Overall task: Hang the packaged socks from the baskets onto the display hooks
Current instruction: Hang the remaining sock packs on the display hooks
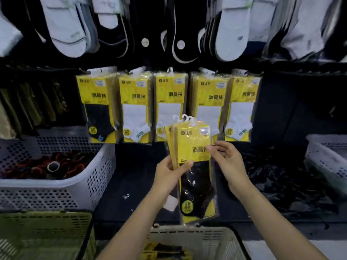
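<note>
I hold a small stack of yellow sock packs (193, 139) with black socks upright in front of the display, white hanger hooks at the top. My left hand (171, 175) grips the stack from the left, thumb across the front. My right hand (228, 162) pinches the right edge of the front pack. Behind, several rows of the same yellow sock packs (170, 106) hang on display hooks; the leftmost row (97, 107) shows black socks, the others white. A beige basket (199, 239) below me holds more yellow packs.
A white perforated basket (90, 177) with dark red and black items stands at the left, a green basket (45, 233) in front of it, another white basket (326, 156) at the right. Loose white and dark socks hang above. A stray white hook (126, 196) lies on the dark shelf.
</note>
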